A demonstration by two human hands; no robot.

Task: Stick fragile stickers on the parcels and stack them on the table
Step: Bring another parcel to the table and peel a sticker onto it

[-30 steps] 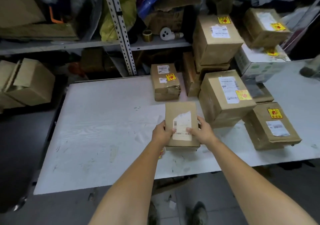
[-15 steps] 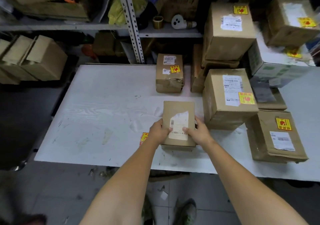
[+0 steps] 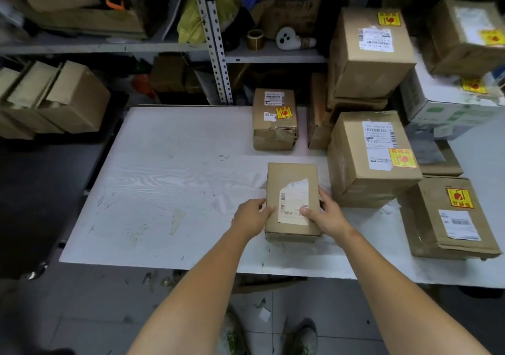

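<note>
A small brown parcel [image 3: 291,179] with a torn white label and no yellow sticker lies flat on the white table [image 3: 164,185], near its front edge. My left hand [image 3: 250,216] grips its left side and my right hand [image 3: 326,215] grips its right side, both thumbs on top. Other parcels carry yellow fragile stickers. One stands behind it [image 3: 274,133], a bigger one [image 3: 355,163] just to its right, and a flat one [image 3: 437,218] at the far right.
More stickered boxes [image 3: 369,62] are stacked at the back right. Behind the table, a metal shelf holds a tape roll [image 3: 255,38] and clutter. Cardboard boxes [image 3: 68,100] sit off the table to the left. The table's left half is bare.
My hands stay on the small parcel, which has hardly moved on the table. My head has shifted. A yellow sticker seen by my left wrist half a second ago is now hidden.
</note>
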